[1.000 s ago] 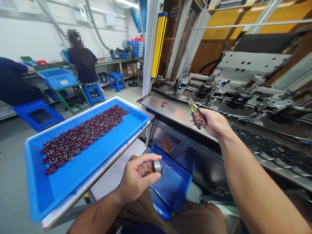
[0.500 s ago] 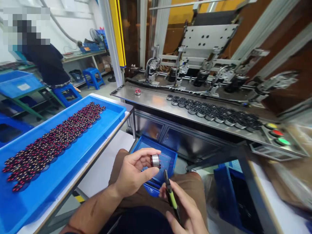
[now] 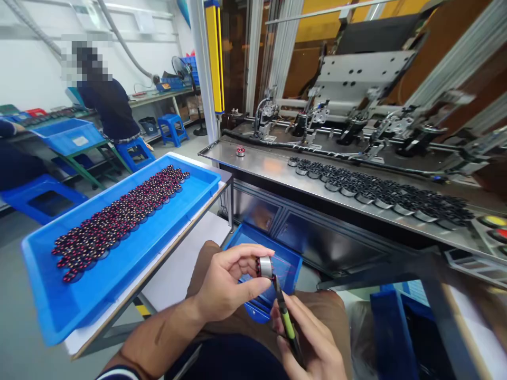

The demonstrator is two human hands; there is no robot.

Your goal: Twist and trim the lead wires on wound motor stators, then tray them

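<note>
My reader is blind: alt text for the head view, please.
A left hand holds a small metal ring part while the right hand brings green-handled pliers to it. Left, a blue tray holds many similar parts.

Glossy blue plastic tray (image 3: 47,295); smooth, brushed-metal machine table (image 3: 273,169).

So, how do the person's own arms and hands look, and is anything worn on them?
Both hands are bare, without gloves. The left hand joins a bare forearm; only at the bottom edge of the picture does a dark navy sleeve hem with a thin white stripe appear. The right hand is seen only to the wrist, with no ring, watch or band visible on either.
</note>
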